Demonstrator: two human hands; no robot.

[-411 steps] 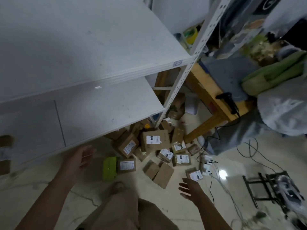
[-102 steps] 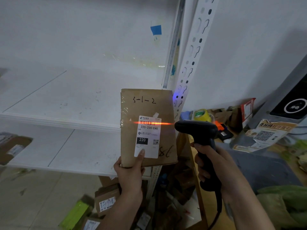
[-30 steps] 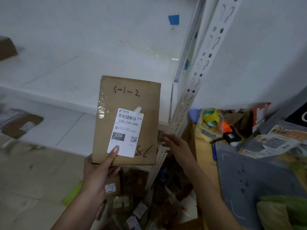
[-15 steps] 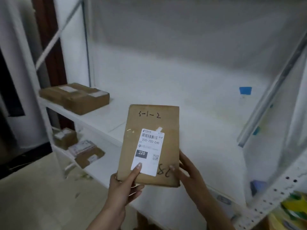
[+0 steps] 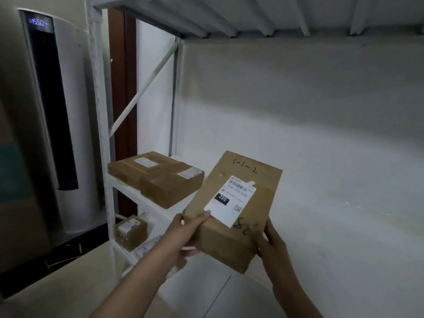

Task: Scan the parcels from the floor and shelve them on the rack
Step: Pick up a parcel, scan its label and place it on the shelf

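I hold a brown cardboard parcel (image 5: 231,235) with a white label and the handwriting "3-1-2" over the white rack shelf (image 5: 321,226). My left hand (image 5: 188,230) grips its near left corner, thumb on the label's edge. My right hand (image 5: 270,242) grips its near right edge. The parcel is tilted, its far end toward the shelf's back. Two brown parcels (image 5: 158,177) lie side by side at the shelf's left end.
A white rack post (image 5: 101,138) with a diagonal brace stands at the left. A lower shelf holds a small parcel (image 5: 130,230) and flat packets. A tall white appliance (image 5: 43,125) with a lit display stands left of the rack. Another shelf (image 5: 252,14) hangs overhead.
My view has swung left along the rack. The parcel has tipped from upright to tilted and moved over the shelf. My right hand has closed on its near right edge.
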